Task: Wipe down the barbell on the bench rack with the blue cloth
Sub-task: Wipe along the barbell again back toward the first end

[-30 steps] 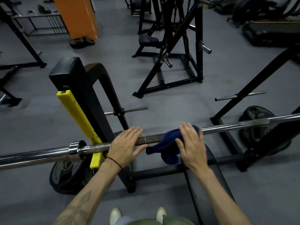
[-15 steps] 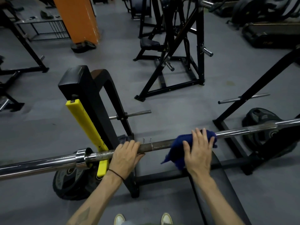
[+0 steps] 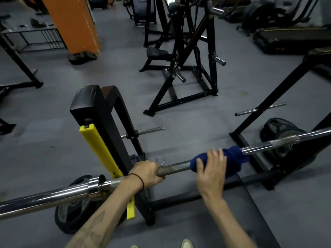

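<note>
Barbell cut off at both frame edges; right hand blurred. Bar's long axis runs left-right, right end tilted farther away, resting across the bench rack. Left hand fingers wrapped tight round the bar beside the rack upright. Right hand's fingers spread flat on the blue cloth, which is draped over the bar, right of the left hand.

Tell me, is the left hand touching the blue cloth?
Apart. The head view shows the left hand gripping the barbell, with bare bar between it and the blue cloth.
</note>
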`<state>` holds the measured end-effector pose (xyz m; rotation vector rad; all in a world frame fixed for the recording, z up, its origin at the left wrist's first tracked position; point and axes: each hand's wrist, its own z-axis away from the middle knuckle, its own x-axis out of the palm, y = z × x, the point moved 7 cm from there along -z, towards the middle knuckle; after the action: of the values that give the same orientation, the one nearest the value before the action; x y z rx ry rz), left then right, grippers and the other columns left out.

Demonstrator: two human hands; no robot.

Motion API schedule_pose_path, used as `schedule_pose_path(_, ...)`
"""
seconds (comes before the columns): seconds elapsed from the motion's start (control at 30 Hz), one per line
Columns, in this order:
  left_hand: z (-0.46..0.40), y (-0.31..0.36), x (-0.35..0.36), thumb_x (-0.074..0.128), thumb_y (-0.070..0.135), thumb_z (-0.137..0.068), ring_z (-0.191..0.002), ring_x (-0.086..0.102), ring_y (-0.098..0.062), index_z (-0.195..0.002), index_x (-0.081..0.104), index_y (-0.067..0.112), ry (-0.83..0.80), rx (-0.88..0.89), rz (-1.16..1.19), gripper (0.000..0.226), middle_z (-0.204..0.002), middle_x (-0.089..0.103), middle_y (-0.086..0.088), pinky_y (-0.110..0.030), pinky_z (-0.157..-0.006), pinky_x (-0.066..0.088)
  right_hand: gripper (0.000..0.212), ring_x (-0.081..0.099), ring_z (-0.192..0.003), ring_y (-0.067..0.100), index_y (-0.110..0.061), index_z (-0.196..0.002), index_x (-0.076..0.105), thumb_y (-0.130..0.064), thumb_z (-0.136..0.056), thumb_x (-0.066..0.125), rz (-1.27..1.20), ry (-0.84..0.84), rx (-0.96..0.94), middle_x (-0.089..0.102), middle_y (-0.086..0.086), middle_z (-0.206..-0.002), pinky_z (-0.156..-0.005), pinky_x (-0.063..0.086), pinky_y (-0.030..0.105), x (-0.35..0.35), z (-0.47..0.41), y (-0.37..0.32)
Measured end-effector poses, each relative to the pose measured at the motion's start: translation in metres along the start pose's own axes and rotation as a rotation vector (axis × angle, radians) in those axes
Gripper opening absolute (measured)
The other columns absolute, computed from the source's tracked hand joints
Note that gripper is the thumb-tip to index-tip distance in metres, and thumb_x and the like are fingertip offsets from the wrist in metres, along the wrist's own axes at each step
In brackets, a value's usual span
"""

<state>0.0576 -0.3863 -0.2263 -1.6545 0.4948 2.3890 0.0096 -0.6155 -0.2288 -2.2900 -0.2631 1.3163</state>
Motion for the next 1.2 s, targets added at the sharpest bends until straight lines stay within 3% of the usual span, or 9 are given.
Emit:
schedule_pose_path(0.13, 0.019, 0.003, -0.003, 0.055, 0.048, -0.091, -0.097, 0.067, -0.025, -0.112, 0.054, 0.028, 0.293, 0.083, -0.090, 0.029, -0.107, 0.068, 0.002, -0.035, -0.076, 0.050, 0.062, 0.034, -0.153, 0.026, -0.007, -0.148, 0.053, -0.052, -0.111, 0.031, -0.093, -0.200, -0.357, 0.048, 0.008, -0.157, -0.128, 0.015, 0.044, 0.033, 0.052, -0.086)
schedule_pose_path(0.2, 0.030, 0.001, -0.003, 0.051, 0.047, -0.084, -0.082, 0.068, -0.020, -0.105, 0.051, 0.029, 0.470, 0.171, -0.085, 0.028, -0.093, 0.066, 0.006, -0.032, -0.063, 0.052, 0.059, 0.040, -0.149, 0.026, -0.008, -0.149, 0.053, -0.048, -0.110, 0.035, -0.026, -0.213, -0.528, 0.048, 0.008, -0.157, -0.126, 0.023, 0.044, 0.023, 0.040, -0.068)
schedule_pose_path(0.3, 0.039, -0.012, -0.001, 0.050, 0.055, -0.082, -0.082, 0.064, -0.017, -0.108, 0.058, 0.028, 0.591, 0.222, -0.077, 0.038, -0.093, 0.065, 0.007, -0.031, -0.064, 0.055, 0.059, 0.045, -0.145, 0.030, -0.005, -0.144, 0.059, -0.047, -0.110, 0.034, 0.066, -0.082, -0.358, 0.055, 0.014, -0.150, -0.125, 0.024, 0.045, -0.005, 0.003, -0.008)
schedule_pose_path(0.43, 0.052, -0.023, -0.007, 0.048, 0.063, -0.086, -0.108, 0.064, -0.017, -0.124, 0.063, 0.020, 0.654, 0.200, -0.095, 0.059, -0.118, 0.068, 0.002, -0.032, -0.090, 0.054, 0.076, 0.016, -0.158, 0.023, 0.001, -0.152, 0.044, -0.058, -0.108, 0.027, -0.112, -0.033, 0.050, 0.038, 0.016, -0.163, -0.130, 0.001, 0.038, 0.010, 0.021, -0.034)
schedule_pose_path(0.53, 0.050, -0.027, -0.004, 0.041, 0.066, -0.088, -0.117, 0.064, -0.020, -0.133, 0.060, 0.018, 0.601, 0.160, -0.125, 0.068, -0.128, 0.066, -0.001, -0.036, -0.097, 0.053, 0.074, 0.020, -0.158, 0.024, -0.003, -0.155, 0.041, -0.058, -0.108, 0.031, -0.136, -0.183, -0.243, 0.036, 0.011, -0.165, -0.130, 0.006, 0.039, 0.028, 0.051, -0.085)
schedule_pose_path(0.63, 0.048, -0.027, -0.003, 0.039, 0.068, -0.089, -0.120, 0.062, -0.020, -0.137, 0.057, 0.019, 0.584, 0.147, -0.134, 0.071, -0.131, 0.064, -0.001, -0.037, -0.100, 0.051, 0.063, 0.034, -0.153, 0.026, -0.007, -0.153, 0.046, -0.050, -0.109, 0.035, 0.034, -0.205, -0.500, 0.040, 0.010, -0.162, -0.127, 0.020, 0.044, 0.013, 0.031, -0.048)
schedule_pose_path(0.83, 0.051, -0.023, -0.003, 0.044, 0.067, -0.092, -0.123, 0.060, -0.020, -0.137, 0.057, 0.018, 0.619, 0.173, -0.145, 0.067, -0.133, 0.063, 0.000, -0.037, -0.103, 0.049, 0.078, 0.025, -0.156, 0.029, 0.003, -0.148, 0.049, -0.060, -0.107, 0.026, -0.070, -0.044, 0.032, 0.044, 0.018, -0.158, -0.130, 0.006, 0.041, 0.011, 0.015, -0.029)
schedule_pose_path(1.03, 0.052, -0.022, -0.002, 0.048, 0.063, -0.091, -0.121, 0.062, -0.020, -0.134, 0.059, 0.017, 0.640, 0.195, -0.120, 0.064, -0.132, 0.064, -0.003, -0.037, -0.100, 0.050, 0.064, 0.027, -0.156, 0.021, -0.011, -0.158, 0.038, -0.053, -0.110, 0.033, 0.039, -0.279, -0.543, 0.033, 0.005, -0.166, -0.127, 0.019, 0.043, 0.021, 0.042, -0.062)
schedule_pose_path(1.2, 0.054, -0.021, -0.004, 0.068, 0.050, -0.083, -0.102, 0.065, -0.017, -0.117, 0.065, 0.018, 0.698, 0.256, -0.039, 0.046, -0.115, 0.065, 0.002, -0.031, -0.086, 0.054, 0.075, 0.015, -0.159, 0.023, -0.004, -0.159, 0.034, -0.058, -0.108, 0.023, 0.032, -0.110, -0.069, 0.028, 0.010, -0.168, -0.130, 0.006, 0.042, 0.005, 0.021, -0.023)
